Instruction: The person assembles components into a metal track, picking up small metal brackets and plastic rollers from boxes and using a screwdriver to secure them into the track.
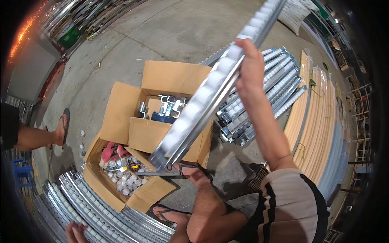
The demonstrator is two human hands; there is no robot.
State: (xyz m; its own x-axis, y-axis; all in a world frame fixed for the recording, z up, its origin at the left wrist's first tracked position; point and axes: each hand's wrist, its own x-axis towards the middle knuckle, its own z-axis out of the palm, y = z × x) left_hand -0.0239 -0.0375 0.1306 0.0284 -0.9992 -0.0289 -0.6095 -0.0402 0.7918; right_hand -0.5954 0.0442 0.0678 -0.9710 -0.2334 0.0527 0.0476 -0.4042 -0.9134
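Note:
My right hand (250, 67) is closed around a long metal roller track (194, 107) with a row of white rollers. The track slants from the top of the view down to the open cardboard boxes. Its lower end hangs above the edge of the lower box (94, 178), which holds white rollers (126, 182), a yellow-and-black tool (133, 166) and red-and-grey gloves (112, 153). Metal brackets (170, 106) lie in the upper box (152, 135). At the lower left, my left hand (76, 232) is partly cut off, its fingers loosely bent and apart, near more roller tracks (87, 202).
A pile of roller tracks (271, 83) lies right of the boxes, beside long wrapped tan lengths (314, 101). Another person's leg (38, 135) stands at left, near a blue stool (23, 172). Orange sparks (22, 34) glow at the upper left. A white sack (292, 15) sits at the back.

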